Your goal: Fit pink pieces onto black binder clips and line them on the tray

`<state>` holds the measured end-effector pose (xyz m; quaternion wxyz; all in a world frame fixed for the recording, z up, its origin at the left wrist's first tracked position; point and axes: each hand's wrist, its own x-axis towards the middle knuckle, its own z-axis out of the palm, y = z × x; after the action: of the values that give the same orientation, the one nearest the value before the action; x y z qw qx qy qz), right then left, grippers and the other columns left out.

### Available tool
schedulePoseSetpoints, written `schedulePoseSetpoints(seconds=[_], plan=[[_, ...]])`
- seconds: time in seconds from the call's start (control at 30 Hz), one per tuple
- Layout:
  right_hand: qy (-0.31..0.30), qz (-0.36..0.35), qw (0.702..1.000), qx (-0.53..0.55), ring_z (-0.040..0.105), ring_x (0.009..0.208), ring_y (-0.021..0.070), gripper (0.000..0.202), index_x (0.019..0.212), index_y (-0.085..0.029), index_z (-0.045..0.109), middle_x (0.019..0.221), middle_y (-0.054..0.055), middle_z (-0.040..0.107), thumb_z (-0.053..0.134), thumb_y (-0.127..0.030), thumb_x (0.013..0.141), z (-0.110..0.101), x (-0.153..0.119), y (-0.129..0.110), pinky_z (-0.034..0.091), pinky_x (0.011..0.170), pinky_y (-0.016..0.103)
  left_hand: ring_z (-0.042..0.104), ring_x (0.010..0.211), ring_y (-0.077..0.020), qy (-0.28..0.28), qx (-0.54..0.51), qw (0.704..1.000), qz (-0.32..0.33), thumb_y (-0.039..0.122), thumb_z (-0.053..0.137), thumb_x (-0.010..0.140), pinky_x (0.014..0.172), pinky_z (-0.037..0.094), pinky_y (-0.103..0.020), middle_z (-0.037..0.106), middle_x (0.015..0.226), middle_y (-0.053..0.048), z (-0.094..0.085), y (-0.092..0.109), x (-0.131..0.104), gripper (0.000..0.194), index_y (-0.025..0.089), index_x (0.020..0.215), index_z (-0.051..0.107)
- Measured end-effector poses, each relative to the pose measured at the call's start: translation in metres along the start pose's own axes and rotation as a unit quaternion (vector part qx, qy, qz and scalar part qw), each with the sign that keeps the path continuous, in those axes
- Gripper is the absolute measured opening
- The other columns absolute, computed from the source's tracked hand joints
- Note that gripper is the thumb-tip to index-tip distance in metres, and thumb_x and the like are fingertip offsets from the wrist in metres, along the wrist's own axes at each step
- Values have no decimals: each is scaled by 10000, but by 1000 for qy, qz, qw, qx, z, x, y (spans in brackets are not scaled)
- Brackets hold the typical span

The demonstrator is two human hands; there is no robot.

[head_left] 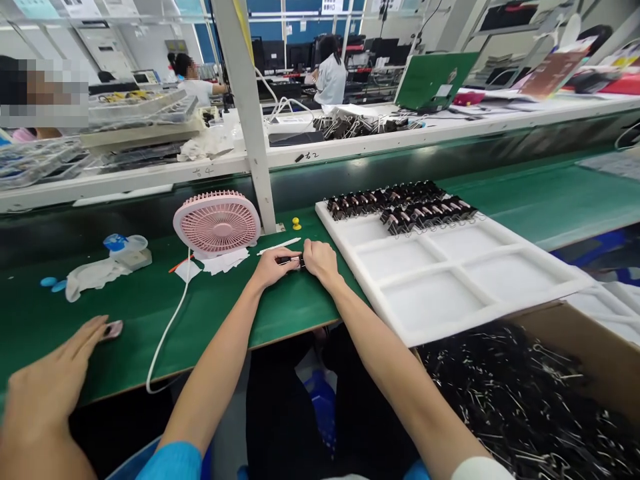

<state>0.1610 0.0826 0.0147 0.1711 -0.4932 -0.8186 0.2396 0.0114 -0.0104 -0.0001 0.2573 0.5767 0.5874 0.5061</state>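
My left hand point(273, 268) and my right hand point(321, 259) meet over the green table near its front edge. Both are closed, fingers and thumbs pinching a small black-and-pale piece point(295, 263) between them. Its dark ends look like black binder clips, but the fingers cover most of it. To the right, a white foam tray point(370, 283) carries rows of black binder clips point(430, 215) clamped on small pale pieces in its far part. A cardboard box point(595, 340) full of loose black binder clips point(520, 393) stands below the tray, beside my right forearm.
A pink fan point(220, 223) stands behind my left hand, its white cable point(173, 327) hanging over the edge. Beyond my hands lie a white stick point(280, 246) and a yellow knob-like item point(296, 224). At left, another person's hand point(53, 377) is by a small pinkish piece point(113, 331).
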Motion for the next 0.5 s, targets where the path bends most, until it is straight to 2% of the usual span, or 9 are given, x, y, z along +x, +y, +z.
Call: schedulePoseSetpoints(seconds=[0.13, 0.2, 0.3, 0.37, 0.43, 0.5], plan=[[11, 9, 999, 32, 721, 1057, 317, 580, 971, -157, 818, 1097, 195, 779, 325, -419, 1132, -2, -2, -1, 468, 878, 342, 739, 885, -260, -4, 13, 1000, -3, 433, 831, 791, 820, 586, -376, 796, 1010, -111, 0, 6, 0, 329, 205, 1026, 866], [16, 9, 998, 53, 724, 1039, 314, 571, 929, -183, 814, 1059, 177, 784, 355, -464, 1122, -5, -6, -3, 470, 867, 336, 730, 841, -248, 4, -7, 1000, -12, 475, 855, 773, 776, 581, -356, 796, 977, -109, -2, 7, 1, 409, 184, 1061, 850], [29, 39, 994, 98, 717, 952, 300, 538, 772, -218, 748, 932, 132, 772, 422, -507, 1088, -13, -18, -5, 469, 814, 327, 695, 730, -195, 70, -95, 992, -38, 617, 813, 805, 634, 531, -284, 790, 995, -120, -7, 7, 6, 593, 151, 1171, 787], [52, 68, 985, 152, 688, 856, 281, 555, 644, -228, 638, 794, 100, 722, 465, -550, 1061, -24, -28, -4, 461, 754, 320, 684, 680, -169, 129, -172, 975, -56, 713, 711, 858, 552, 475, -248, 779, 1040, -141, -10, 4, 9, 666, 142, 1198, 736], [73, 104, 959, 252, 634, 737, 245, 582, 594, -236, 531, 673, 69, 635, 485, -610, 1038, -40, -35, 0, 442, 663, 304, 678, 635, -157, 165, -234, 956, -69, 760, 652, 872, 505, 434, -235, 766, 1017, -145, -13, 2, 12, 686, 142, 1164, 705], [80, 143, 904, 396, 559, 617, 200, 570, 643, -244, 491, 622, 37, 567, 441, -651, 1039, -62, -36, 11, 392, 547, 284, 667, 604, -149, 179, -267, 944, -73, 767, 661, 860, 493, 416, -233, 752, 956, -127, -14, 1, 13, 671, 149, 1119, 696]])
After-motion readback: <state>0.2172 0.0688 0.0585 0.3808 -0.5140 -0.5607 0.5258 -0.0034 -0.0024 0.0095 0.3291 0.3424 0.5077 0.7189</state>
